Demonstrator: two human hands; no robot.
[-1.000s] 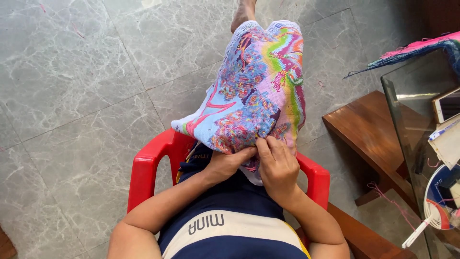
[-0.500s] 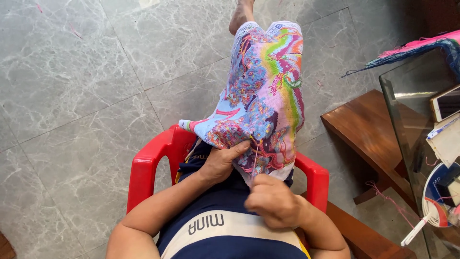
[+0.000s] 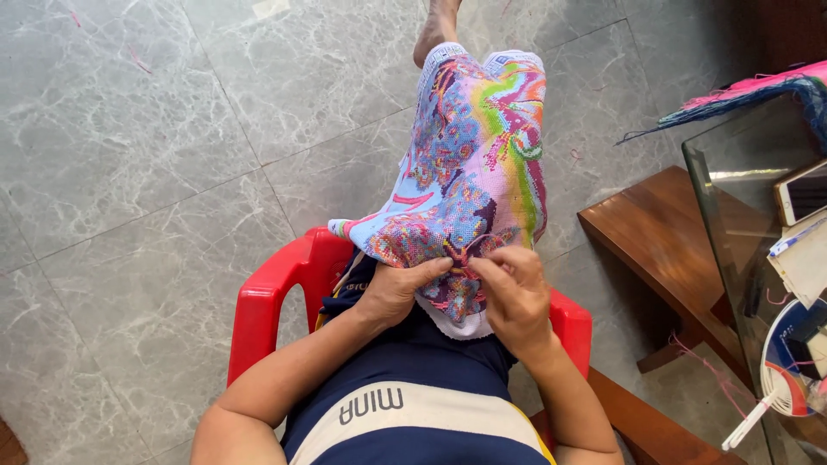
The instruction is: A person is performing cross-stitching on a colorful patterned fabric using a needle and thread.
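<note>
A large, brightly coloured cross-stitch cloth (image 3: 472, 164) lies draped over my legs, reaching down to my bare foot (image 3: 436, 26). My left hand (image 3: 398, 289) grips the cloth's near edge from underneath, thumb on top. My right hand (image 3: 513, 289) pinches at the cloth's surface beside the left thumb, fingers closed as if on a needle that is too small to make out; a thin thread loops just above the fingertips. I sit in a red plastic chair (image 3: 276, 293).
A wooden stool or low table (image 3: 655, 241) stands to the right. A glass tabletop (image 3: 749, 224) at the far right carries a phone (image 3: 801, 191), a book and a hand fan (image 3: 780, 379). Pink and blue threads (image 3: 758, 86) hang off its far edge. Grey marble floor (image 3: 155, 155) all around.
My right hand, drawn back toward my chest half a second ago, has returned to the cloth beside the left thumb. The cloth shifted slightly on my lap.
</note>
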